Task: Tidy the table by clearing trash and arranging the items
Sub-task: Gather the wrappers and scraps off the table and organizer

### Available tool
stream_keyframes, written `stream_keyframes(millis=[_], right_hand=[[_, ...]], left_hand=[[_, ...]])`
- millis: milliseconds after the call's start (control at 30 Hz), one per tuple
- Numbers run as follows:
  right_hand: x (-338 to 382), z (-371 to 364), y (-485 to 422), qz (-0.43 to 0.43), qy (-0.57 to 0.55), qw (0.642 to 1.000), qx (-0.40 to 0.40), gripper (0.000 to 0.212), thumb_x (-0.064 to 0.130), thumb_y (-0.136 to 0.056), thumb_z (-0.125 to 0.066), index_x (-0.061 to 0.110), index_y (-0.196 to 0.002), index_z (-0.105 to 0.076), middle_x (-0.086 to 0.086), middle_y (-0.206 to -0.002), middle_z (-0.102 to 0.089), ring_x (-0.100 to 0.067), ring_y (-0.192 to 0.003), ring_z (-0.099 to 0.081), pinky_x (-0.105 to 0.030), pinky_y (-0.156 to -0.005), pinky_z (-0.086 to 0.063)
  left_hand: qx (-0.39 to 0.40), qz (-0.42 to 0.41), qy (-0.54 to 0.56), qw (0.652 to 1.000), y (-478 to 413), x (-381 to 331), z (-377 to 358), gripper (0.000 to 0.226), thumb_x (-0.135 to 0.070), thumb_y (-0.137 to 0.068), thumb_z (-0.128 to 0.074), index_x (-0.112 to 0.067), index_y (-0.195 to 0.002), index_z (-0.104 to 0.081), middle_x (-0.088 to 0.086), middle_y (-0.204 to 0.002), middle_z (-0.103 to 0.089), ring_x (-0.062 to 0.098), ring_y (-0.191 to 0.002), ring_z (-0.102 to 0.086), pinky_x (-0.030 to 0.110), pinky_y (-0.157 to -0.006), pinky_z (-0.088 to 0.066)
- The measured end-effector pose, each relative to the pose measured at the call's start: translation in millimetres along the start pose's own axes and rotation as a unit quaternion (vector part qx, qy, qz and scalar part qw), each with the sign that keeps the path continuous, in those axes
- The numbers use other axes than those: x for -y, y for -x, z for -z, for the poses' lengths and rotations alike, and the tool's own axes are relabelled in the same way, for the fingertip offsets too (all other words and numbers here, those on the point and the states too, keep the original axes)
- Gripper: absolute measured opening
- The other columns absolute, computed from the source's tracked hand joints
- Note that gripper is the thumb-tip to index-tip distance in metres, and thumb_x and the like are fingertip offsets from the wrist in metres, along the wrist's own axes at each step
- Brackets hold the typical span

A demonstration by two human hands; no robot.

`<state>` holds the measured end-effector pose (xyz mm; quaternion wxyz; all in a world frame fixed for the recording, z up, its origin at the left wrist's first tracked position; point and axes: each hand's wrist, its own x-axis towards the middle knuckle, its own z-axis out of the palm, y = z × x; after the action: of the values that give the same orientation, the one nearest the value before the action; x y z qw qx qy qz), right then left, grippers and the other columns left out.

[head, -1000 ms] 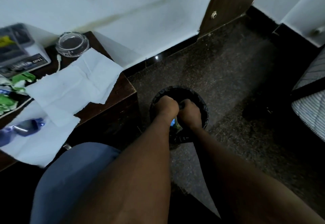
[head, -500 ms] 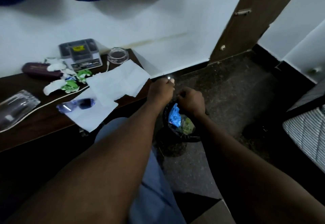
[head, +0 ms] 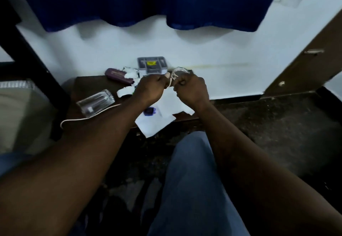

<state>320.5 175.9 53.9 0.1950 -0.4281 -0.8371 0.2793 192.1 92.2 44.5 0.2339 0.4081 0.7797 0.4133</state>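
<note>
Over the dark wooden table [head: 84,85], my left hand [head: 150,90] and my right hand [head: 192,89] are close together with curled fingers. Both pinch the end of a white cable [head: 171,79] between them. The rest of the cable [head: 83,118] trails left across the table and passes under my left forearm. Crumpled white trash [head: 125,92] lies just left of my left hand, with more of it [head: 131,73] behind. White paper sheets [head: 157,122] hang over the table's front edge, with blue sunglasses [head: 150,110] on them.
A clear plastic case [head: 96,102] lies at the table's left. A maroon case [head: 118,74], a grey box with a yellow label [head: 152,65] and a glass ashtray [head: 180,70] stand by the wall. My knee [head: 190,171] is below the table edge; a door frame [head: 296,69] is right.
Both hands have come up from the black bin on the floor to the table and taken hold of the white cable. The view has tilted up; the bin is out of sight.
</note>
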Motion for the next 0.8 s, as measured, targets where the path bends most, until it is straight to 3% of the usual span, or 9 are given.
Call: stream_keyframes(millis=[100, 200, 300, 500, 667, 800], right_hand=[[23, -30, -10, 0.009, 0.013, 0.999, 0.043, 0.023, 0.021, -0.093, -0.052, 0.015, -0.094, -0.074, -0.009, -0.1, -0.077, -0.032, -0.095, -0.072, -0.044, -0.089, -0.058], [33, -55, -15, 0.015, 0.027, 0.998, 0.06, 0.022, 0.021, -0.09, -0.056, 0.018, -0.097, -0.077, -0.005, -0.104, -0.077, -0.028, -0.101, -0.071, -0.041, -0.091, -0.057], [39, -79, -24, 0.031, 0.064, 0.995, 0.072, 0.023, 0.024, -0.09, -0.057, 0.02, -0.098, -0.078, -0.003, -0.108, -0.077, -0.028, -0.106, -0.069, -0.039, -0.09, -0.057], [53, -125, -51, 0.061, 0.113, 0.985, 0.114, 0.022, 0.024, -0.085, -0.059, 0.018, -0.093, -0.078, -0.001, -0.103, -0.078, -0.025, -0.104, -0.069, -0.032, -0.086, -0.055], [55, -151, -75, 0.091, 0.179, 0.97, 0.14, 0.023, 0.027, -0.084, -0.06, 0.017, -0.097, -0.076, -0.003, -0.103, -0.076, -0.028, -0.102, -0.069, -0.036, -0.085, -0.057], [51, -157, -93, 0.093, 0.229, 0.95, 0.19, 0.037, 0.03, -0.081, -0.068, 0.025, -0.117, -0.068, -0.006, -0.118, -0.071, -0.032, -0.112, -0.065, -0.044, -0.092, -0.056]], left_hand=[[-0.016, -0.008, -0.095, 0.995, -2, 27, 25, 0.045, -0.041, -0.107, -0.041, -0.011, -0.099, -0.073, 0.012, -0.105, -0.073, 0.031, -0.1, -0.064, 0.038, -0.081, -0.046], [-0.018, -0.024, -0.144, 0.989, -1, 62, 47, 0.036, -0.035, -0.105, -0.048, -0.009, -0.096, -0.07, 0.015, -0.102, -0.072, 0.033, -0.1, -0.064, 0.042, -0.087, -0.048], [-0.012, -0.036, -0.216, 0.976, 6, 95, 70, 0.02, -0.032, -0.097, -0.06, -0.02, -0.104, -0.075, 0.007, -0.107, -0.075, 0.029, -0.101, -0.067, 0.039, -0.088, -0.052], [0.003, -0.019, -0.305, 0.952, -18, 119, 93, 0.037, -0.036, -0.089, -0.071, -0.022, -0.123, -0.07, 0.005, -0.122, -0.072, 0.028, -0.113, -0.065, 0.037, -0.096, -0.051], [0.036, -0.026, -0.364, 0.931, -47, 137, 110, 0.038, -0.036, -0.087, -0.072, -0.026, -0.124, -0.07, 0.002, -0.123, -0.07, 0.026, -0.119, -0.06, 0.038, -0.099, -0.05], [0.033, -0.05, -0.403, 0.913, -63, 149, 116, 0.034, -0.038, -0.086, -0.071, -0.03, -0.119, -0.072, 0.003, -0.123, -0.07, 0.028, -0.117, -0.06, 0.038, -0.095, -0.05]])
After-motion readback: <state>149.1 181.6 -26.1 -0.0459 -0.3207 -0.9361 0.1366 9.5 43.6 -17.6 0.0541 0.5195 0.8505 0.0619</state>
